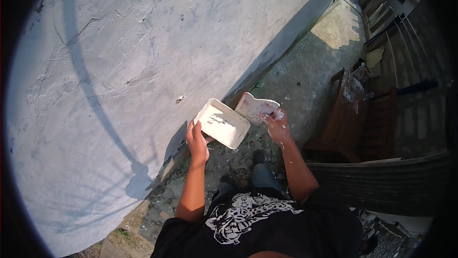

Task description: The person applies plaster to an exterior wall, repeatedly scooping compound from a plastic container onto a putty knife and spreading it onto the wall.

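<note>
My left hand (195, 141) grips a shallow cream rectangular tray (222, 124) by its left side, with white paste inside. Just right of it, my right hand (276, 124) grips a flat pale piece (250, 105) with a curved edge, smeared with white material and faint pinkish marks, tilted beside the tray. White spatters cover the fingers and wrist of that hand. Both things are held over the ground, close to the foot of the wall.
A cracked, rough whitish wall (119, 67) rises on the left. A concrete path (296, 81) runs along it. At the right stand a wooden bench (334, 129) with items on it, dark corrugated sheeting (372, 186) and leaning poles. My feet are on rubble-strewn ground.
</note>
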`<state>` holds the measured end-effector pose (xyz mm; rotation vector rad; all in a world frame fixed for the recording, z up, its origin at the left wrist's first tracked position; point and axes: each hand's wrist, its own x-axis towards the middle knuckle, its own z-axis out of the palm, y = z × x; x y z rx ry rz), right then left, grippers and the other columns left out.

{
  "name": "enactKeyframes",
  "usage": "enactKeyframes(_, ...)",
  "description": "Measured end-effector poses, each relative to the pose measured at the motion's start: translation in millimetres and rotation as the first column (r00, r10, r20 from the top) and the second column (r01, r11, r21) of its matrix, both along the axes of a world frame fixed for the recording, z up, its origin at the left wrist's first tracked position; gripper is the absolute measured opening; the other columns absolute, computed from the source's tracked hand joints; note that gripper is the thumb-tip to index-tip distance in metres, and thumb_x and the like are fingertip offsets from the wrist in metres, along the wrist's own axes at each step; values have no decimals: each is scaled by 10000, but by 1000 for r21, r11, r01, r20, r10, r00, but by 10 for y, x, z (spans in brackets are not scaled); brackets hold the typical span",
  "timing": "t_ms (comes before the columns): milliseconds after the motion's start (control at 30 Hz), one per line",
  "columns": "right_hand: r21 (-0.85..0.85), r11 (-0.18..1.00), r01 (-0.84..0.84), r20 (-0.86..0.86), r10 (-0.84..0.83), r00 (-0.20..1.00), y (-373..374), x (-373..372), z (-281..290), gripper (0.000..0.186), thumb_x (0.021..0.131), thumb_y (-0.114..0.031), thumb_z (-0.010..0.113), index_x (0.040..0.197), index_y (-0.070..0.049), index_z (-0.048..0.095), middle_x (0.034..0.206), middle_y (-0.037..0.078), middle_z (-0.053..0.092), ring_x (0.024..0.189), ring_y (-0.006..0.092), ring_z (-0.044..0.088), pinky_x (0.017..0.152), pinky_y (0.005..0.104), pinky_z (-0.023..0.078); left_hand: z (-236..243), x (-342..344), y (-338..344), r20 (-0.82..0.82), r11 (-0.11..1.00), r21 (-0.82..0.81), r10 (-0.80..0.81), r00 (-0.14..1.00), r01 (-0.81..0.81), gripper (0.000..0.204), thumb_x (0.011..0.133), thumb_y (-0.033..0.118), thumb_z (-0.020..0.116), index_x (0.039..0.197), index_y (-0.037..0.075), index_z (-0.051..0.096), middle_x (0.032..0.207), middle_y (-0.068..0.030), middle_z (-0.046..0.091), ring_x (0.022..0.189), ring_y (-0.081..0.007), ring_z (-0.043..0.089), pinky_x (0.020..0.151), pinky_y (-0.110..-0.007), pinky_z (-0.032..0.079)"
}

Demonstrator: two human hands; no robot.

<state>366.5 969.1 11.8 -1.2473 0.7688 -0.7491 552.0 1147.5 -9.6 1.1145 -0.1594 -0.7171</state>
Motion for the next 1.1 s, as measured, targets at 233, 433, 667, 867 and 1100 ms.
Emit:
enactKeyframes(233,-484,852,-201,-83,183,980,-122,-62,359,274,884,15,563,1145,-2,646,1080,117,694,1013,223,653,904,341,491,310,-90,-361,-2,998,-43,52,999,-52,291,1009,225,470,1213,37,557,1033,-57,651,905,-152,662,661,-360,604)
enactKeyframes(433,-731,661,-169,-29,218,975,-586,-312,211,480,752,126,422,1158,14,654,1139,210,670,1088,322,647,984,369,462,438,-359,-865,-4,998,-45,52,999,-52,312,1014,232,461,1245,40,546,1049,-75,654,904,-162,665,662,-376,610)
enactKeyframes(667,-671,712,-207,-138,154,978,-1125,-560,188,555,669,161,415,1151,30,658,1154,260,641,1114,385,627,1001,368,451,393,-562,-1283,-20,996,-88,14,1000,-16,335,1015,250,463,1250,20,523,1056,-96,669,885,-181,690,692,-363,608)
enactKeyframes(867,-733,653,-192,-99,177,979,-1418,-668,-42,556,673,205,481,1169,9,638,1157,228,647,1085,398,628,951,386,490,314,-666,-1467,-48,997,-53,49,998,-52,335,1009,261,477,1245,29,529,1026,-77,673,880,-174,686,662,-328,596)
enactKeyframes(1100,-690,692,-211,-169,129,977,-1537,-788,39,456,750,179,463,1134,17,650,1107,188,672,1079,303,649,957,341,468,385,-721,-1514,-52,993,-76,88,995,-91,335,1007,269,481,1236,29,531,1060,-94,668,914,-185,684,700,-346,593)
